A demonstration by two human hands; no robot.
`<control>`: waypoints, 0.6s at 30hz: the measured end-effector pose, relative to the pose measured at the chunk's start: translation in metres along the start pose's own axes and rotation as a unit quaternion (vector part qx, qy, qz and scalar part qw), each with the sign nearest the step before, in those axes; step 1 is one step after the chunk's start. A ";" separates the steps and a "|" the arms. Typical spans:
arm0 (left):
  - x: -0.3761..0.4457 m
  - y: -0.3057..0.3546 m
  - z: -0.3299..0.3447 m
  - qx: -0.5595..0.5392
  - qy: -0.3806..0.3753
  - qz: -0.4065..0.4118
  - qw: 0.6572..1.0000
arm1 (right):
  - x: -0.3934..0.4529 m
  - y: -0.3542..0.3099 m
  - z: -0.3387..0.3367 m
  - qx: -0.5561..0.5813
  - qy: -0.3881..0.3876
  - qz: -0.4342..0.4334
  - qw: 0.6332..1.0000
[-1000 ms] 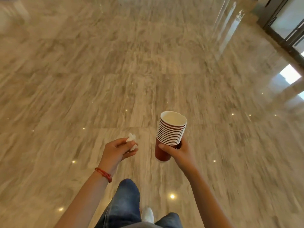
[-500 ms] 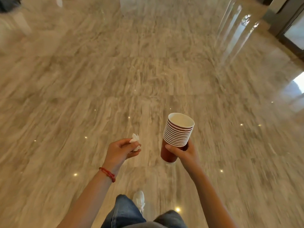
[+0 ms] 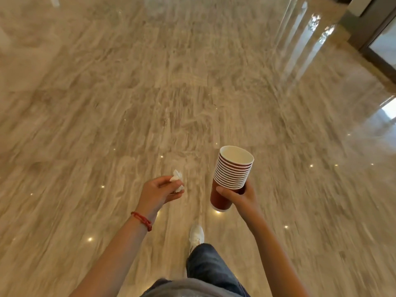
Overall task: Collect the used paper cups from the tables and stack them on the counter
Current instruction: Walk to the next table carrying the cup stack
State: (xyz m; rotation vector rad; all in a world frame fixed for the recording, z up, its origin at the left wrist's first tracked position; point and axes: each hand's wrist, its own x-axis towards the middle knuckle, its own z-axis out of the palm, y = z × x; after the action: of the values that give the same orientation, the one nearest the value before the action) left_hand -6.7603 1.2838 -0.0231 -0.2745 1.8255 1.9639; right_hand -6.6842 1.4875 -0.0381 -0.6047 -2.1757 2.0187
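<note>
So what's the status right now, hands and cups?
Right hand grips stack of red paper cups. Left hand pinches crumpled tissue. Marble floor ahead, no counter visible.

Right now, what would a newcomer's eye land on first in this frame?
First, the tall nested stack of red paper cups with white rims, gripped near its base by the right hand at centre right. Next, the crumpled white tissue pinched in the left hand, with a red cord bracelet on that wrist. All around lies the glossy beige marble floor, dotted with light reflections; no counter is in view.
</note>
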 end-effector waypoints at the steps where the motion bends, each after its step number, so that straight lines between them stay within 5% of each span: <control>1: 0.021 0.012 0.008 -0.001 0.004 -0.001 1.000 | 0.026 -0.008 -0.004 0.003 0.000 0.002 1.000; 18: 0.413 0.191 0.080 -0.026 0.016 0.010 0.999 | 0.452 -0.084 0.016 -0.005 -0.017 0.023 1.000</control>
State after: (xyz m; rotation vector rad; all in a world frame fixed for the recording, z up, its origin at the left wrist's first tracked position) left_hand -7.1983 1.4321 -0.0227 -0.3081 1.8048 2.0348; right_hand -7.1207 1.6327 -0.0409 -0.6322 -2.2122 2.0564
